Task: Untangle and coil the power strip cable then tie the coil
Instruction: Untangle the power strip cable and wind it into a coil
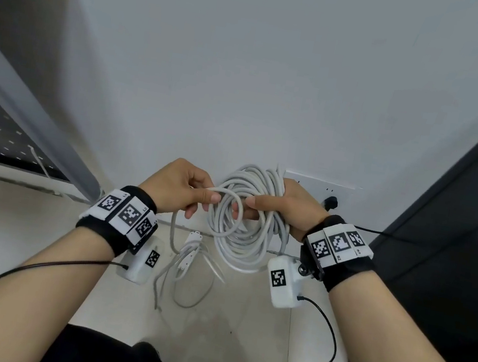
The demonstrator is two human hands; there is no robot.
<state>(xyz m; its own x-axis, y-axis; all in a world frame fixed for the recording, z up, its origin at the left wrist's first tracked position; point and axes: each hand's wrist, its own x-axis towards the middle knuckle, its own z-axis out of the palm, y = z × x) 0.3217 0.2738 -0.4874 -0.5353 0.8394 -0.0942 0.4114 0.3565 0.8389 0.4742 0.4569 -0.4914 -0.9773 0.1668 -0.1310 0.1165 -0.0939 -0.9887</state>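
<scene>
Cable coil [242, 228]: a bundle of white power strip cable, several loops deep, held in the air at the centre of the view, above the floor [5, 222]; its long axis runs from 12 o'clock to 6 o'clock, with the lower loops hanging free.
Right hand [286, 210]: its grip is wrapped round the 3 o'clock side of the coil, fingers curled through the loops and thumb pointing toward 9 o'clock, so the bundle's weight hangs from this hand.
Left hand [181, 184]: at the coil's 9 o'clock side, thumb and fingers pinching one small loop of cable that crosses the front of the bundle.
Key relation: the two thumbs nearly meet across the top of that small loop; the loose strand lies in the left hand, so I judge it the one to wrap or tuck the tie while the right only steadies.
Loose tail [172, 233]: a strand drops from the left hand toward 6 o'clock.
Power strip [189, 251]: appears to lie on the floor below the hands, amid slack cable; too blurred to tell its details.
Stage: coiling looks largely done; tying appears under way, not yet finished.
Wall outlet [318, 187]: at 1 o'clock behind the right hand, with a black plug [330, 202] in it.
</scene>
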